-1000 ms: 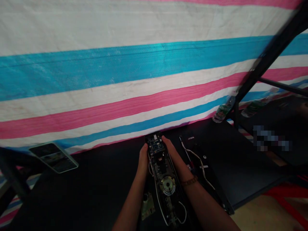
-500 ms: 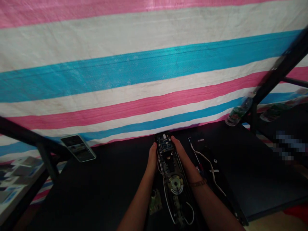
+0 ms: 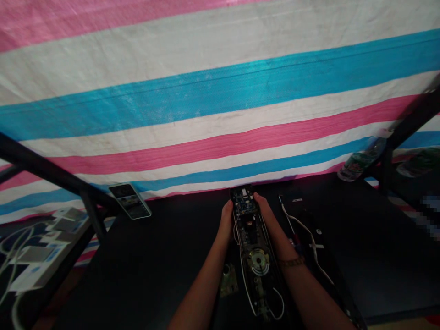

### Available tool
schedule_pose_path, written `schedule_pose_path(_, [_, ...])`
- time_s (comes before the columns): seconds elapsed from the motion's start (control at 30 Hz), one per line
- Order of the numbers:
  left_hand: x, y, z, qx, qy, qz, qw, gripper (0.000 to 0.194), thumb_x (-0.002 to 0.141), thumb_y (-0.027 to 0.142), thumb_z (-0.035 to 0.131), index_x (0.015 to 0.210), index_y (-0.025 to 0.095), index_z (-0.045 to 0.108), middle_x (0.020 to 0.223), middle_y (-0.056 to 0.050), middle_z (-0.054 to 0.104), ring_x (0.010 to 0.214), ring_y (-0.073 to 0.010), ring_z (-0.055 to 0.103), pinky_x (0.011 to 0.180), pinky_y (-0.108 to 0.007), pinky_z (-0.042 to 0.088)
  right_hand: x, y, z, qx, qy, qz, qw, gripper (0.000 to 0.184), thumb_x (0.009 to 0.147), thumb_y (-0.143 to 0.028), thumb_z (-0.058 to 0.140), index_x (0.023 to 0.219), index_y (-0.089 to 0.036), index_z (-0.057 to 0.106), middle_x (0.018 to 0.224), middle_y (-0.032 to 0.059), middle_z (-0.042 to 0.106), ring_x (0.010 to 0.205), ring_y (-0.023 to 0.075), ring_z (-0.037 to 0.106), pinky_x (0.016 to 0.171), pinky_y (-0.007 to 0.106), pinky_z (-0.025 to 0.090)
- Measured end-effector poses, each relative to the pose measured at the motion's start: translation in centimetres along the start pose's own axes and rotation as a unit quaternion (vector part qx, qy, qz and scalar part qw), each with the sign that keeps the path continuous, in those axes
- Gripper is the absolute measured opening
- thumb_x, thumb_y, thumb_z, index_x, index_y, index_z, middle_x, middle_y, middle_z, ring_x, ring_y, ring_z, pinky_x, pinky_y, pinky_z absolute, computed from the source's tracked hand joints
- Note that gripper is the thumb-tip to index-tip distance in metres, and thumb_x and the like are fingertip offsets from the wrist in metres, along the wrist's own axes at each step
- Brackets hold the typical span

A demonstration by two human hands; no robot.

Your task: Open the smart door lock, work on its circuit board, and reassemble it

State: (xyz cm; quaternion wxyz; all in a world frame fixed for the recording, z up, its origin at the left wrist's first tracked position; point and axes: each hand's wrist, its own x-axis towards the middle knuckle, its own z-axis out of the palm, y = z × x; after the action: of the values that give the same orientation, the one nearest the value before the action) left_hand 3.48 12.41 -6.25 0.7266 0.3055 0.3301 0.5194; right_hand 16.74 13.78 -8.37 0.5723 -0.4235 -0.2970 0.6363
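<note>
A long black device with its cover off (image 3: 252, 238) lies lengthwise between my hands, showing a circuit board (image 3: 244, 202) at its far end and a round metal part (image 3: 259, 261) lower down. My left hand (image 3: 226, 217) grips its far left edge, and my right hand (image 3: 264, 208) grips the far right edge. Both thumbs rest along the sides; the other fingers are hidden beneath. Loose white wire (image 3: 244, 282) runs along the device's left side. Beside my left forearm sits a small metal plate (image 3: 228, 280).
A screwdriver-like tool (image 3: 291, 229) and a long black cover with a pale cable (image 3: 314, 252) lie right of my right arm. A phone (image 3: 130, 201) leans at back left, and a plastic bottle (image 3: 357, 162) stands at back right. White power strips (image 3: 44, 256) are at far left.
The whole view has shifted, so table items appear farther right and more of the power strips shows at left. Both hands keep their hold on the device.
</note>
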Motion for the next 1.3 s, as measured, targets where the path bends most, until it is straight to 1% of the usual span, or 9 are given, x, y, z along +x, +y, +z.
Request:
schedule_pose_path(0.07, [0.0, 0.1, 0.0, 0.013, 0.009, 0.002, 1.000, 0.069, 0.075, 0.068, 0.073, 0.115, 0.012, 0.073, 0.100, -0.013, 0.078, 0.099, -0.0322, 0.073, 0.090, -0.042, 0.055, 0.1, 0.1, -0.1, 0.008, -0.007, 0.001, 1.000, 0.056, 0.070, -0.073, 0.068, 0.078, -0.018, 0.071, 0.068, 0.0072, 0.070, 0.077, 0.0291, 0.070, 0.065, 0.037, 0.053])
schedule_pose_path(0.17, [0.1, 0.4, 0.0, 0.058, 0.021, 0.020, 0.998, 0.072, 0.072, 0.074, 0.071, 0.108, 0.012, 0.074, 0.097, -0.013, 0.078, 0.097, -0.0316, 0.072, 0.087, -0.040, 0.055, 0.2, 0.0, 0.0, 0.010, -0.009, 0.008, 1.000, 0.058, 0.068, -0.074, 0.069, 0.079, -0.017, 0.072, 0.068, 0.0074, 0.070, 0.077, 0.0295, 0.070, 0.064, 0.037, 0.053])
schedule_pose_path(0.33, [0.5, 0.4, 0.0, 0.120, 0.036, 0.061, 0.990, 0.077, 0.065, 0.084, 0.067, 0.097, 0.014, 0.074, 0.090, -0.011, 0.077, 0.089, -0.0284, 0.071, 0.079, -0.035, 0.054, -0.4, -0.5, 0.2, -0.007, 0.026, -0.016, 1.000, 0.061, 0.068, -0.076, 0.070, 0.079, -0.016, 0.073, 0.067, 0.0054, 0.070, 0.070, 0.0260, 0.067, 0.063, 0.035, 0.050])
schedule_pose_path(0.5, [1.0, -0.3, -0.7, 0.137, 0.038, 0.084, 0.986, 0.065, 0.075, 0.079, 0.063, 0.086, 0.015, 0.069, 0.080, -0.006, 0.072, 0.073, -0.0193, 0.065, 0.067, -0.028, 0.048, -0.7, -1.1, 0.4, -0.039, 0.063, -0.017, 0.997, 0.063, 0.062, -0.079, 0.072, 0.072, -0.016, 0.072, 0.063, 0.0043, 0.068, 0.067, 0.0244, 0.064, 0.064, 0.035, 0.048])
schedule_pose_path(0.57, [1.1, -0.5, -1.0, 0.145, 0.044, 0.086, 0.985, 0.063, 0.077, 0.078, 0.062, 0.083, 0.016, 0.067, 0.076, -0.004, 0.070, 0.069, -0.0174, 0.062, 0.065, -0.027, 0.047, -0.7, -1.3, 0.4, -0.045, 0.071, -0.014, 0.996, 0.065, 0.059, -0.081, 0.073, 0.071, -0.017, 0.073, 0.064, 0.0042, 0.069, 0.067, 0.0241, 0.064, 0.064, 0.034, 0.048])
schedule_pose_path(0.77, [1.3, -0.6, -1.2, 0.177, 0.075, 0.082, 0.978, 0.071, 0.073, 0.083, 0.060, 0.087, 0.015, 0.069, 0.082, -0.005, 0.071, 0.078, -0.0201, 0.064, 0.075, -0.030, 0.050, -0.5, -1.4, 0.3, -0.046, 0.090, -0.005, 0.995, 0.067, 0.054, -0.081, 0.076, 0.072, -0.016, 0.073, 0.065, 0.0030, 0.070, 0.070, 0.0235, 0.064, 0.066, 0.033, 0.048])
schedule_pose_path(0.97, [1.3, -0.6, -1.0, 0.213, 0.117, 0.057, 0.968, 0.081, 0.072, 0.087, 0.056, 0.100, 0.013, 0.074, 0.092, -0.011, 0.075, 0.093, -0.0266, 0.068, 0.086, -0.035, 0.051, -0.4, -1.5, 0.2, -0.073, 0.111, -0.053, 0.990, 0.062, 0.057, -0.078, 0.076, 0.069, -0.017, 0.072, 0.068, 0.0044, 0.070, 0.070, 0.0230, 0.063, 0.066, 0.032, 0.047])
schedule_pose_path(1.17, [1.2, -0.3, -0.8, 0.245, 0.101, 0.063, 0.962, 0.082, 0.078, 0.086, 0.050, 0.101, 0.012, 0.074, 0.101, -0.014, 0.075, 0.098, -0.0281, 0.067, 0.091, -0.037, 0.050, -0.7, -1.7, 0.3, -0.095, 0.128, -0.090, 0.983, 0.059, 0.061, -0.076, 0.075, 0.063, -0.017, 0.067, 0.060, 0.0020, 0.063, 0.061, 0.0187, 0.055, 0.058, 0.029, 0.042])
schedule_pose_path(1.3, [1.2, -0.6, -0.7, 0.212, 0.040, 0.093, 0.972, 0.072, 0.081, 0.080, 0.053, 0.101, 0.013, 0.072, 0.106, -0.013, 0.075, 0.101, -0.0274, 0.067, 0.094, -0.038, 0.049, -1.1, -1.9, 0.5, -0.085, 0.128, -0.113, 0.982, 0.057, 0.064, -0.073, 0.075, 0.063, -0.017, 0.066, 0.060, 0.0015, 0.062, 0.059, 0.0169, 0.052, 0.057, 0.028, 0.040])
